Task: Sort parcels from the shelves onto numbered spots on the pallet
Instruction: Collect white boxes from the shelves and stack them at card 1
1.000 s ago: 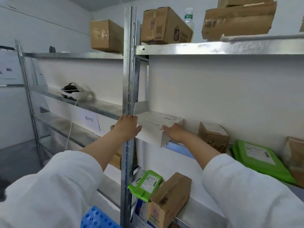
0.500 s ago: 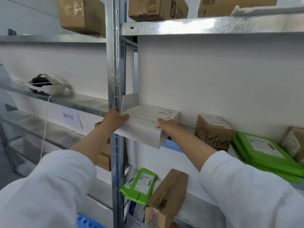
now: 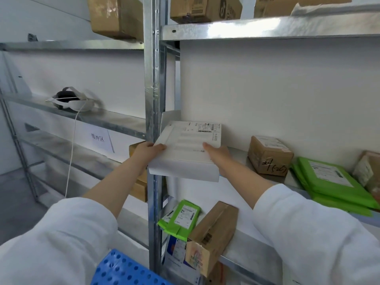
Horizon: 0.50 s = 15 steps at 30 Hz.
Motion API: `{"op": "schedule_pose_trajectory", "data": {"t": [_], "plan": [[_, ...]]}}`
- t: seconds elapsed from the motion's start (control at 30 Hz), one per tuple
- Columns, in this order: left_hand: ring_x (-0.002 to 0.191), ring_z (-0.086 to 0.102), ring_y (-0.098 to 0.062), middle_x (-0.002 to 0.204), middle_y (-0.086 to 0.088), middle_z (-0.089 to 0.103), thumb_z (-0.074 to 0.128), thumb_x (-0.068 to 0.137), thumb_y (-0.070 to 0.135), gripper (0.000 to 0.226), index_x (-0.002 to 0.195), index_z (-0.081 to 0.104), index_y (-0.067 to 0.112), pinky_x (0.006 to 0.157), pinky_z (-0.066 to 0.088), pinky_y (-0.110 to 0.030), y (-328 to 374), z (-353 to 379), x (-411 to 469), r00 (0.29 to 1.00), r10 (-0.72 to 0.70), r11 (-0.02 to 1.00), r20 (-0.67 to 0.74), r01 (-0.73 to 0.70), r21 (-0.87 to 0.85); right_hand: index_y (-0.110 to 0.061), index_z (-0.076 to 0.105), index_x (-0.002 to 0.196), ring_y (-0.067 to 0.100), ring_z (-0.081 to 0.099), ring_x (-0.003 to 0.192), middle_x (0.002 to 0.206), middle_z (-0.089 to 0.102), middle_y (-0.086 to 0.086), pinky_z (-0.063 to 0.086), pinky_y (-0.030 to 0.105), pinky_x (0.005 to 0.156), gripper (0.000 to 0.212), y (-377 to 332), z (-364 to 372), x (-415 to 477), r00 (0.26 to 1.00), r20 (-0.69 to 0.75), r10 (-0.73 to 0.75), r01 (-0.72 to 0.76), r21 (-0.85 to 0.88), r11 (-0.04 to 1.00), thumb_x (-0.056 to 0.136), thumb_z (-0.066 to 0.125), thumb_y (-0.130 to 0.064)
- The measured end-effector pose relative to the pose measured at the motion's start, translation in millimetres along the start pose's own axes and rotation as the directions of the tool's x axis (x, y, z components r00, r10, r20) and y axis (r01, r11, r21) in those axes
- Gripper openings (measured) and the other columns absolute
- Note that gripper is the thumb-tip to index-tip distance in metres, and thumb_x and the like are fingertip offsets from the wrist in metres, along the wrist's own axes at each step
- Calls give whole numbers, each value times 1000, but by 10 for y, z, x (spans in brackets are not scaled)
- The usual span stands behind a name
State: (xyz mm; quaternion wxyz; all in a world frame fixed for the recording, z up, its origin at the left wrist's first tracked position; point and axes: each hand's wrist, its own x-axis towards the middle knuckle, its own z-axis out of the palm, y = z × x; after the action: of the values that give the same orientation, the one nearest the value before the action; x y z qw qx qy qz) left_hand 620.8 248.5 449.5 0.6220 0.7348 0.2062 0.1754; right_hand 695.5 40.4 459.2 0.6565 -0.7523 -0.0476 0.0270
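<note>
A flat white box parcel (image 3: 185,149) with a shipping label on top sticks out over the front edge of the middle metal shelf (image 3: 238,153). My left hand (image 3: 147,153) grips its left edge beside the upright post. My right hand (image 3: 219,156) holds its right edge, thumb lying on the top face. A blue perforated pallet (image 3: 123,270) shows at the bottom of the view. The numbered spots are out of sight.
A grey steel upright (image 3: 153,89) stands right by my left hand. On the same shelf sit a small brown box (image 3: 269,155) and green mailer bags (image 3: 331,182). Below are a green mailer (image 3: 181,217) and a brown carton (image 3: 211,235). A white headset (image 3: 70,99) lies on the left shelf.
Both hands have drawn the white parcel forward off the shelf, and it now overhangs the front edge more. My view has moved closer and dropped a little.
</note>
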Motion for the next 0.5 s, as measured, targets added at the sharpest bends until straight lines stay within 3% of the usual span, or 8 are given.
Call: {"op": "schedule_pose_trajectory", "data": {"t": [0.1, 0.17, 0.27, 0.33, 0.4, 0.5], "plan": [[104, 59, -32, 112, -9, 59, 71, 84, 29, 32, 109, 59, 13, 99, 49, -44, 76, 33, -242, 999, 26, 999, -43, -28, -42, -12, 63, 119, 16, 61, 81, 101, 64, 1, 50, 26, 75, 33, -17, -125, -146, 999, 32, -22, 21, 21, 1000, 90, 65, -30], [100, 60, -31, 116, -9, 58, 74, 80, 29, 31, 106, 62, 15, 92, 52, -41, 131, 33, -402, 994, 46, 996, -103, -54, -69, -13, 62, 120, 10, 57, 73, 100, 62, 0, 46, 23, 63, 34, -33, -195, -275, 999, 38, -38, 37, 37, 999, 91, 64, -30], [91, 57, -27, 105, -8, 61, 72, 82, 25, 26, 103, 67, 11, 79, 47, -35, 215, 26, -715, 986, 80, 992, -148, -93, -83, -14, 60, 123, 16, 56, 85, 104, 62, 0, 43, 25, 75, 38, -69, -276, -486, 999, 36, -39, 37, 57, 998, 90, 63, -32], [88, 55, -26, 95, -6, 60, 72, 82, 23, 13, 88, 65, 14, 83, 47, -37, 255, 5, -956, 980, 74, 989, -188, -95, -110, -15, 58, 124, 19, 56, 92, 108, 63, 0, 42, 27, 79, 38, -122, -353, -650, 996, 63, -61, 58, 62, 996, 91, 62, -33], [88, 58, -26, 96, -6, 62, 73, 82, 22, 17, 94, 64, 14, 87, 51, -41, 261, -30, -1225, 974, 66, 983, -217, -101, -155, -17, 55, 126, 19, 58, 95, 116, 63, 1, 44, 28, 79, 40, -168, -439, -809, 990, 108, -96, 91, 50, 995, 91, 61, -34], [83, 56, -26, 94, -5, 60, 73, 80, 25, 24, 99, 65, 12, 73, 50, -38, 239, -83, -1630, 955, -4, 970, -297, -68, -232, -17, 54, 126, 22, 61, 102, 118, 64, 1, 50, 34, 88, 41, -198, -554, -1055, 973, 179, -147, 145, 21, 989, 91, 61, -38]]}}
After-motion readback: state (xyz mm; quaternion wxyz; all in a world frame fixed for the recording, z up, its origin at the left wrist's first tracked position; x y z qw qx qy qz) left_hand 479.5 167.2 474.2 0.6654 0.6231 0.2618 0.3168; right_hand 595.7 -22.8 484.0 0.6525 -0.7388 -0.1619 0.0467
